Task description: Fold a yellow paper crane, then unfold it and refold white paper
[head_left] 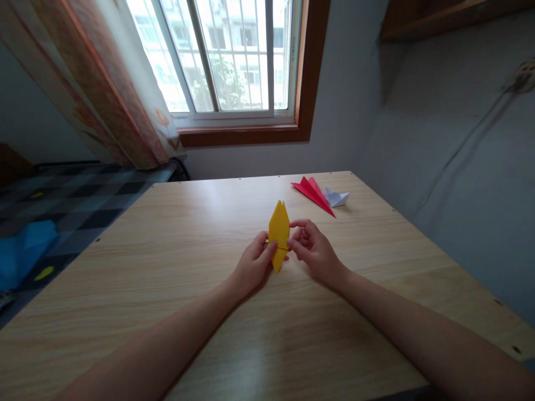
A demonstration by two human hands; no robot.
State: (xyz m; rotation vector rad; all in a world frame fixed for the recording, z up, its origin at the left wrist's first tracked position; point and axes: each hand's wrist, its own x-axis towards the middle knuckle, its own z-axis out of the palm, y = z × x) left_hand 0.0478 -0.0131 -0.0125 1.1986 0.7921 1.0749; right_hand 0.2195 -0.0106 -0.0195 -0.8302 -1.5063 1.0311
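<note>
A yellow folded paper (278,228), shaped like a long diamond with a split upper tip, is held up above the middle of the table. My left hand (254,260) grips its lower left side, the thumb lying on the front and the other fingers mostly hidden behind. A crease or fold line crosses the paper low down, near that thumb. On the right edge, my right hand (314,249) has its thumb and a finger at the paper, with the index finger bent against or close to the edge higher up.
On the wooden table (188,234), a red paper plane (313,195) lies at the back right beside a white paper boat (336,197). To the left is a checked bed (104,178) with a blue object (25,250). A window (234,61) and curtain (104,72) are behind.
</note>
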